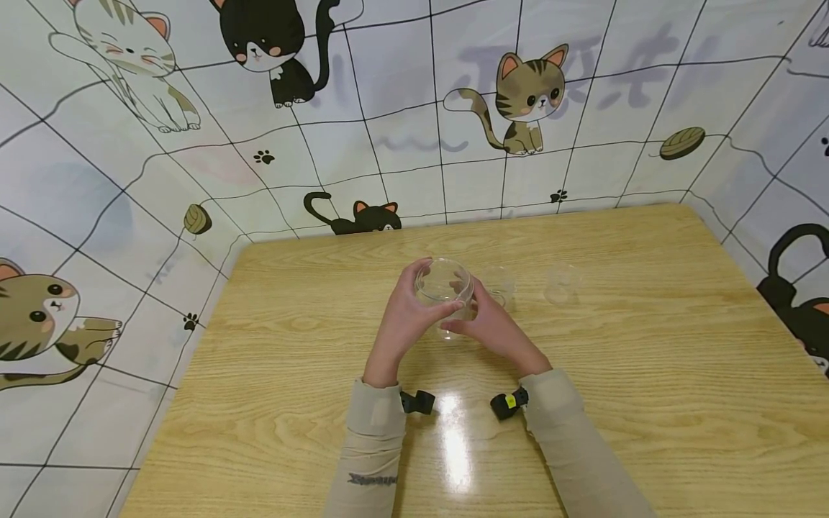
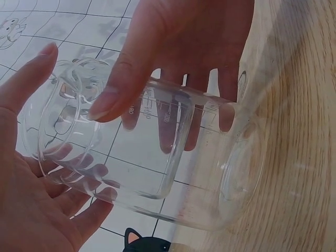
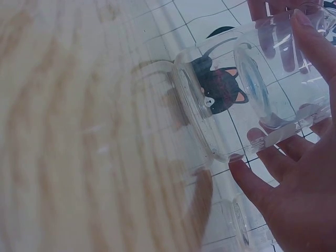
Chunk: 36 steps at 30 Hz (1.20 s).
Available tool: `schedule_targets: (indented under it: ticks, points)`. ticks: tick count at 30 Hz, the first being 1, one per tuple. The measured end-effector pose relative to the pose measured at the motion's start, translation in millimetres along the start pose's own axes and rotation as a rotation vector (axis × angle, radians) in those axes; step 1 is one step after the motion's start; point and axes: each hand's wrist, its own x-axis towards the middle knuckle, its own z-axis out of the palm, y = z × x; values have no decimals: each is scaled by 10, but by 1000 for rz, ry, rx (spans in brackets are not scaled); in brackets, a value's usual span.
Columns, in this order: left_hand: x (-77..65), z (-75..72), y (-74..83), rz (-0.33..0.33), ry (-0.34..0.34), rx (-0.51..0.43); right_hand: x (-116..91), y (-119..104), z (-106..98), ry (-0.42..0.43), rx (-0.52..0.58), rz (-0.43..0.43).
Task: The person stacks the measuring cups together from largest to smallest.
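A clear glass beaker (image 1: 444,282) stands between both hands over the table. Through its wall, in the left wrist view, a smaller clear vessel (image 2: 142,137) with printed measuring marks shows nested inside. My left hand (image 1: 409,308) grips the left side near the rim, its thumb across the front. On the other side my right hand (image 1: 497,327) holds the wall, fingers spread behind and thumb in front. The right wrist view shows the beaker's thick base (image 3: 202,118) near the tabletop; whether it touches is not clear.
Right of the hands stands a clear glass vessel (image 1: 504,282), partly hidden, and farther right another faint clear one (image 1: 562,284). The wooden table (image 1: 648,374) meets a cat-patterned wall covering (image 1: 414,144) at the back and sides.
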Motion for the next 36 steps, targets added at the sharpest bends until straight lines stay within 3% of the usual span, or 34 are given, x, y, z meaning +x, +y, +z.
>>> schedule_targets:
  ticks: [11,18,29,36]
  points:
    - [2,12,-16,-16,2,0,-1,9,4,11,-10,6]
    - [10,19,-33,9,-3,0,3,11,-7,-7,-10,0]
    - [6,23,-30,6,-9,2,-127,-318,-67,-38,4,16]
    - [9,26,-38,14,-6,16,-113,-281,-58,-36,10,14]
